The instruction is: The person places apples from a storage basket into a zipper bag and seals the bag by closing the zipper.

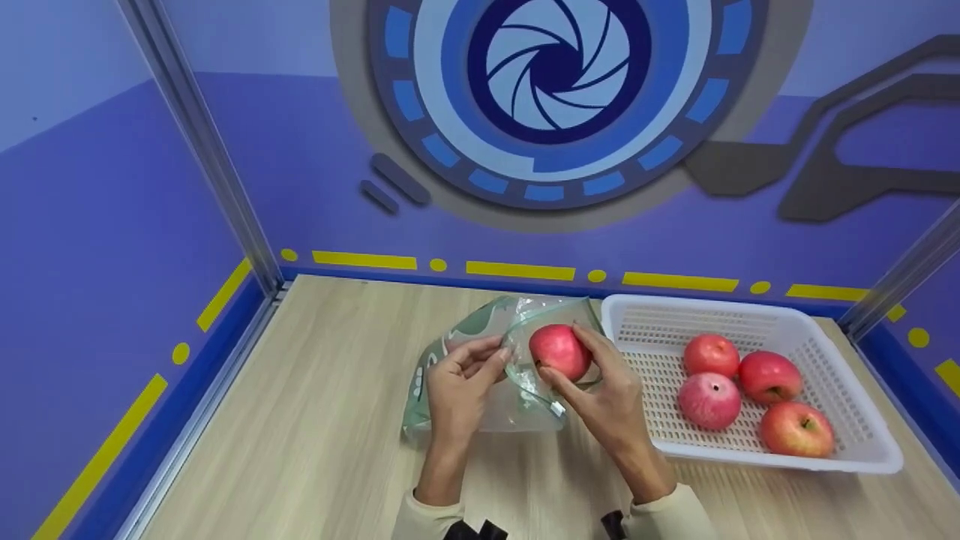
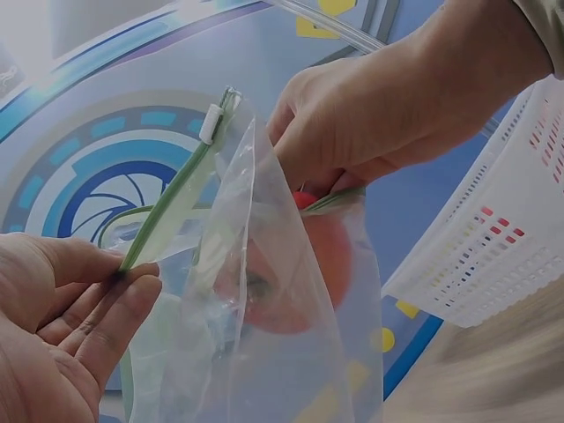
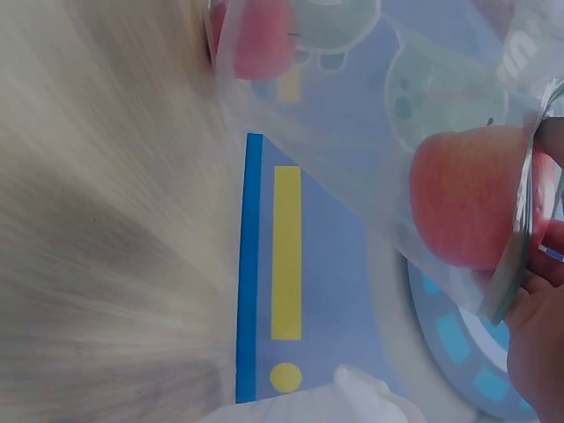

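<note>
Pale wood-grain tabletop supports your work, with the white perforated basket at your right, its 4 apples within easy reach. Your green-rimmed zip bag has its mouth turned toward your right hand. Your left hand pinches the zip rim, probably to spread that mouth; your right is clamped round a red apple, thumb below, partly past the rim. The white slider sits at the rim's near end, likely leaving the opening free.
</note>
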Demonstrator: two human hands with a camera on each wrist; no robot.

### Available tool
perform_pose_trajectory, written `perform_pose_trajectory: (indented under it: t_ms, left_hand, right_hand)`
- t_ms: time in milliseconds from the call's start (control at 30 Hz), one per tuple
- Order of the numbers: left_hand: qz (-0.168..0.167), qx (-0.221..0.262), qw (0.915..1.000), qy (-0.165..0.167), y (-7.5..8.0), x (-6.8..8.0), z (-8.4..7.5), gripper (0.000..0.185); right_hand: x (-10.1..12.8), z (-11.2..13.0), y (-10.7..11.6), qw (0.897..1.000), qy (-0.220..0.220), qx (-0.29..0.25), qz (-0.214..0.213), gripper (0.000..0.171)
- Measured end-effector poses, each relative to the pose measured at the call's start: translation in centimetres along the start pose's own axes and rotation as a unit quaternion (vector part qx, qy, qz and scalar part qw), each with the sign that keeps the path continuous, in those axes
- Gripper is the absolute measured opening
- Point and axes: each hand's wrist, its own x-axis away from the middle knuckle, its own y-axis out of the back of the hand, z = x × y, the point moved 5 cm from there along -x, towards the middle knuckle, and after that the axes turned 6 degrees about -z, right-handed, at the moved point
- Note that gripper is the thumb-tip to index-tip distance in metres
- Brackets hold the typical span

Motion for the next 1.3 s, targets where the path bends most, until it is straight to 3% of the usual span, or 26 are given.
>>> perform_pose_trajectory:
  t_ms: [267,333,433,533,600,733,900,1067,1167,1300]
  left_hand:
    - [-0.009,0.015,0.9998,-0.005,0.1,0.1,-0.1,0.021]
    - [-0.021,0.029,0.9993,-0.01,0.2,0.1,-0.2,0.021]
    - [-0.038,0.061,0.9974,-0.006,0.4,0.2,-0.3,0.022]
    - [-0.055,0.069,0.996,0.014,0.7,0.2,-0.3,0.022]
    - [-0.067,0.063,0.9955,0.024,1.0,0.2,-0.3,0.022]
    - [-0.085,0.057,0.9945,0.022,1.6,0.1,-0.6,0.021]
    - [-0.096,0.062,0.9933,0.016,2.1,-0.3,-0.7,0.021]
    - [-0.098,0.063,0.9932,0.008,2.3,-0.5,-1.0,0.02]
    - [-0.099,0.062,0.9931,-0.003,2.5,-0.5,-1.3,0.02]
    - [-0.101,0.042,0.9931,-0.043,2.8,-0.5,-2.1,0.019]
  right_hand:
    - [0.1,0.1,-0.5,1.0,0.019,0.007,0.023,0.074]
    - [0.1,0.5,-0.6,0.999,0.046,0.006,0.028,0.072]
    - [0.3,1.2,-0.7,0.994,0.111,0.006,0.022,0.055]
    - [0.7,2.1,-0.6,0.982,0.187,0.019,0.005,0.032]
    - [1.1,2.5,-0.5,0.974,0.224,0.026,-0.004,0.025]
    - [2.0,2.7,0.3,0.968,0.246,0.026,-0.031,0.023]
    - [2.5,1.6,1.8,0.979,0.193,0.02,-0.058,0.026]
    - [2.4,-0.3,2.1,0.997,0.067,0.024,-0.011,0.034]
    - [2.4,-1.1,1.9,0.999,0.018,0.02,0.02,0.037]
    - [2.2,-1.4,1.6,0.999,-0.027,0.003,0.043,0.022]
